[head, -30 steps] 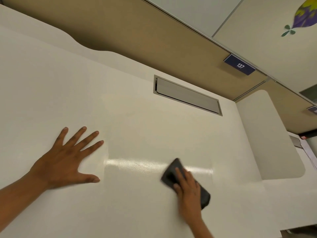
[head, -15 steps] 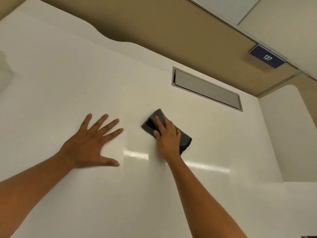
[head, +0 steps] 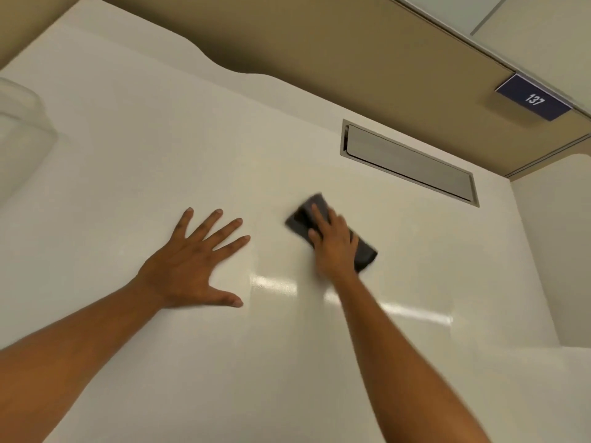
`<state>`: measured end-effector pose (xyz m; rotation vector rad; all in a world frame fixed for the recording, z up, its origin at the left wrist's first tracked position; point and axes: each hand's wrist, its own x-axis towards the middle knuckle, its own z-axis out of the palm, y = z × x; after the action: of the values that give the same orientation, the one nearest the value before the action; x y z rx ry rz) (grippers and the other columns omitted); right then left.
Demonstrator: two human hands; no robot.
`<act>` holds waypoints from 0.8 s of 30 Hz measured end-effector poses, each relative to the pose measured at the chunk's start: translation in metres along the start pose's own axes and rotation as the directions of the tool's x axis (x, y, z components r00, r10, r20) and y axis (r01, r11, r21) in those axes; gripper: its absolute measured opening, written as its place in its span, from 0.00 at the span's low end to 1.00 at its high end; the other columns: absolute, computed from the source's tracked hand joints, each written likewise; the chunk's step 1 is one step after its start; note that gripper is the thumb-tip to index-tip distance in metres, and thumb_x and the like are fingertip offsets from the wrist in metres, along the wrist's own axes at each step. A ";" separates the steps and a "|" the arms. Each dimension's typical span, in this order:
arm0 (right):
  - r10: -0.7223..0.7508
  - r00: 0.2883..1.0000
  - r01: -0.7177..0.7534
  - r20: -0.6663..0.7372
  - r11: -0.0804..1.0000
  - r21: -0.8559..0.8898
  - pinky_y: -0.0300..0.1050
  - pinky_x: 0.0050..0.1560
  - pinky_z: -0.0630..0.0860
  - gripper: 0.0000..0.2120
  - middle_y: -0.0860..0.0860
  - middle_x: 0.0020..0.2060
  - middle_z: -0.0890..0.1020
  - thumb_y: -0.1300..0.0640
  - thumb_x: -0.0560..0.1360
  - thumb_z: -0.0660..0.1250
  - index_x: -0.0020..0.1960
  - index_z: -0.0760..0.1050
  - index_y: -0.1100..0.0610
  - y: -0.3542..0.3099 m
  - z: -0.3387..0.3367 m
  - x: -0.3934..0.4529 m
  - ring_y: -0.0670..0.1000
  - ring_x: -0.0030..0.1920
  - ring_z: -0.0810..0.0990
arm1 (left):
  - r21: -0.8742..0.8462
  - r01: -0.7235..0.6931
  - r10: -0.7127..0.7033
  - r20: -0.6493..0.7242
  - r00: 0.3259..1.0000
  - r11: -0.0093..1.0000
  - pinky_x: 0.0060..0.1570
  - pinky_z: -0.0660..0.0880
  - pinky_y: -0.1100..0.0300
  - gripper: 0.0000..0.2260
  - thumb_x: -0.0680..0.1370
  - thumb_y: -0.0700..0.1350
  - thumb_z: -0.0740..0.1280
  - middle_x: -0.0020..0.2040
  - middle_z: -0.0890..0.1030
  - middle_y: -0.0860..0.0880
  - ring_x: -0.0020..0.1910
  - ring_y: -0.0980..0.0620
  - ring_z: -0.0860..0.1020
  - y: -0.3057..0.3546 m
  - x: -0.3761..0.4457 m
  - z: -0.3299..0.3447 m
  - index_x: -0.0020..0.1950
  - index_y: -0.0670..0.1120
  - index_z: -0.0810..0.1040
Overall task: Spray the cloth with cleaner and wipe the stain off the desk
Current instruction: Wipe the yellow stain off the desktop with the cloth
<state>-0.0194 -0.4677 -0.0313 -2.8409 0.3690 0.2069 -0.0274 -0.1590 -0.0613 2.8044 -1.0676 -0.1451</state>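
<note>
The glossy white laminate bench (head: 134, 148) is taking up most of the view, and the landmark on it is the long rectangular metal-framed cable hatch (head: 407, 161) set flush into its surface near the far edge. Beyond the hatch, the bench's far edge is curving in a wave against a tan partition panel (head: 319, 43), where a small dark blue plate reading 137 (head: 533, 98) is hanging above and to the right of the hatch. To the right of the hatch, a pale rounded divider (head: 550, 251) is closing off that side.

The folded dark grey cloth (head: 364, 252) is lying flat on the bench, in front of the hatch and a little to its left. The right hand (head: 332, 243) is pressing down on the cloth, palm and fingers laid flat over it, so the grip is flattened rather than curled; the cloth's edges look blurred. The left hand (head: 195, 263) is resting further left of the hatch, well apart from the cloth, fingers splayed wide and flat on bare surface, holding nothing.

A blurred clear plastic container (head: 19, 129) is sitting at the bench's far left edge, well away from the hatch. Wide bare surface is lying between it and both hands.
</note>
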 end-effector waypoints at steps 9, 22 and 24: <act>-0.151 0.988 0.151 0.003 0.988 -0.029 0.68 0.79 0.52 0.26 0.50 0.83 0.58 0.49 0.86 0.56 0.83 0.54 0.41 -0.025 0.019 -0.036 0.55 0.83 0.53 | 0.024 -0.006 0.006 0.018 1.000 1.000 0.82 0.47 0.28 0.53 0.69 0.86 0.51 0.89 0.48 0.52 0.88 0.43 0.46 -0.002 -0.001 0.000 0.87 0.58 0.49; -0.022 1.000 0.022 -0.017 1.000 0.005 0.64 0.76 0.56 0.27 0.51 0.81 0.64 0.43 0.82 0.51 0.81 0.54 0.36 0.089 0.010 -0.144 0.58 0.82 0.58 | 0.030 0.005 -0.006 0.022 1.000 1.000 0.82 0.45 0.29 0.53 0.69 0.87 0.48 0.89 0.45 0.54 0.88 0.44 0.43 0.001 0.000 -0.001 0.87 0.59 0.46; 0.118 0.992 -0.118 -0.050 0.993 0.005 0.66 0.75 0.59 0.27 0.53 0.80 0.65 0.41 0.82 0.50 0.81 0.57 0.38 0.124 -0.012 -0.074 0.60 0.80 0.61 | 0.031 0.006 -0.006 0.022 1.000 1.000 0.82 0.45 0.29 0.53 0.69 0.87 0.48 0.89 0.45 0.54 0.88 0.44 0.43 0.001 0.000 -0.001 0.87 0.59 0.45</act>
<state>-0.1224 -0.5697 -0.0373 -2.8285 0.5484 0.1582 -0.0281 -0.1596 -0.0603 2.8401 -1.0756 -0.1625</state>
